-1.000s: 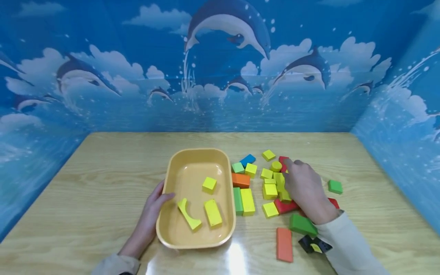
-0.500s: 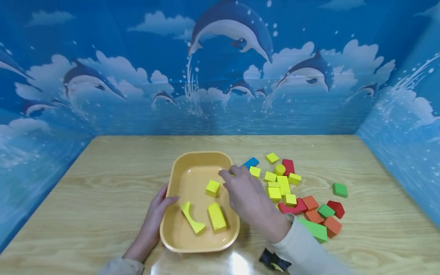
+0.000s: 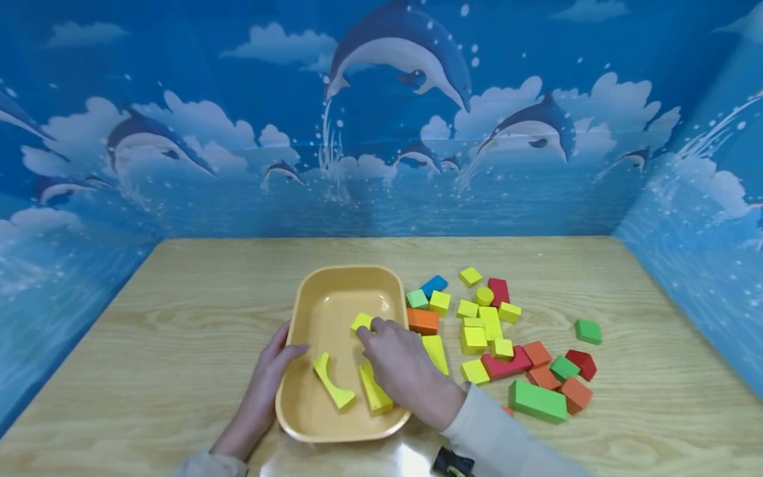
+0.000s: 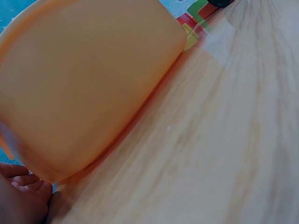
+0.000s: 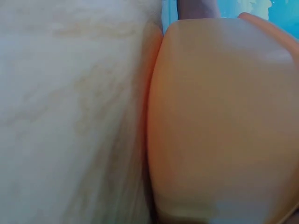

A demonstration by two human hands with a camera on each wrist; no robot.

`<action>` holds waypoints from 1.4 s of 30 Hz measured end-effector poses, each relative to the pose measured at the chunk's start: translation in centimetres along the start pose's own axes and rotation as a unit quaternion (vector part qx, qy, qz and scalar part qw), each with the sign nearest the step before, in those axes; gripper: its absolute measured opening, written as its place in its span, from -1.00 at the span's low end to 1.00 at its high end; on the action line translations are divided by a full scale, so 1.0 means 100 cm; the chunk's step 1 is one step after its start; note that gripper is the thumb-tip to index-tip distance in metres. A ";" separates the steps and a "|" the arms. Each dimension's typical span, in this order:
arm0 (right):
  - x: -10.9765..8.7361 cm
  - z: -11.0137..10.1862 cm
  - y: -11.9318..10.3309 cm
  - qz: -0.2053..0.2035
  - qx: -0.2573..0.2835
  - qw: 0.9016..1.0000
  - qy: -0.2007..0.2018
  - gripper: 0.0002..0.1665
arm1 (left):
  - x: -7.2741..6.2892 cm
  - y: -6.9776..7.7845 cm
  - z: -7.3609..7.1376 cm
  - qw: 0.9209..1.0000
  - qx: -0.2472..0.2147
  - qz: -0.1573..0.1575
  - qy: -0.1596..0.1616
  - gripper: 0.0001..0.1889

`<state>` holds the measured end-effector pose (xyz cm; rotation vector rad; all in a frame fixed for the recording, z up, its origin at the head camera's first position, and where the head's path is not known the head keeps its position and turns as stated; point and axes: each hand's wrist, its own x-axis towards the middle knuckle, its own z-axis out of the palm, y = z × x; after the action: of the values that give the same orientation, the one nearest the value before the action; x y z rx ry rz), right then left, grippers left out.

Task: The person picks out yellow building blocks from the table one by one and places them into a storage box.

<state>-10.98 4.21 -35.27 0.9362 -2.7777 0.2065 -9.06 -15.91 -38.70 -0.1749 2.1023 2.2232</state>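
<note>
A tan plastic tray [image 3: 286, 404] rests on the table; its outer wall [image 4: 88, 88] fills much of the left wrist view. My left hand [image 3: 266, 381] grips its left side, thumb over the rim. My right hand [image 3: 402, 364] reaches over the right rim, bent fingertips at a yellow block [image 3: 361, 322] that shows between thumb and index finger; the hand hides the rest of that block. Also inside the tray are a yellow arch block [image 3: 331, 383] and a yellow rectangular block [image 3: 374, 391], partly covered by the right hand. In the right wrist view only the tray's outside [image 5: 224, 116] and table appear.
Right of the tray lie several yellow blocks [image 3: 490, 323], a red arch block [image 3: 507, 364], a long green block [image 3: 538, 401] and orange blocks. An orange block [image 3: 423, 321] sits close against the tray's right side. A dolphin-printed backdrop [image 3: 381, 192] encloses the table.
My right hand has moved left from the loose blocks into the tray, carrying something yellow on the way. My left hand has stayed on the tray's side.
</note>
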 end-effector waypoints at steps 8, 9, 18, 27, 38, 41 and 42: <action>0.001 0.001 0.001 0.002 0.023 1.000 0.010 -0.74 | 0.002 0.001 -0.001 1.000 0.006 0.000 -0.002 -0.38; 0.002 0.001 0.001 0.004 0.028 1.000 0.009 -0.73 | 0.002 0.001 -0.001 1.000 0.007 0.000 -0.002 -0.38; 0.002 0.006 0.003 -0.005 0.015 0.999 0.043 -0.51 | 0.002 -0.002 -0.002 1.000 -0.006 0.011 -0.004 -0.41; 0.003 0.002 0.000 -0.029 -0.078 0.990 -0.113 -0.34 | 0.001 -0.002 -0.004 1.000 0.013 0.000 -0.011 -0.39; 0.002 0.003 0.002 -0.034 -0.052 0.996 -0.066 -0.41 | 0.000 -0.002 -0.003 1.000 0.010 0.005 -0.015 -0.39; 0.002 0.002 0.003 -0.033 -0.044 0.997 -0.059 -0.44 | 0.000 -0.001 -0.002 1.000 0.008 0.004 -0.013 -0.39; 0.002 0.002 0.003 -0.033 -0.043 0.997 -0.057 -0.46 | 0.000 -0.001 -0.002 1.000 0.008 0.004 -0.012 -0.39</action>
<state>-11.37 4.26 -35.47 1.0476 -2.8273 0.0240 -9.04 -16.13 -38.81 -0.1374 2.1121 2.2011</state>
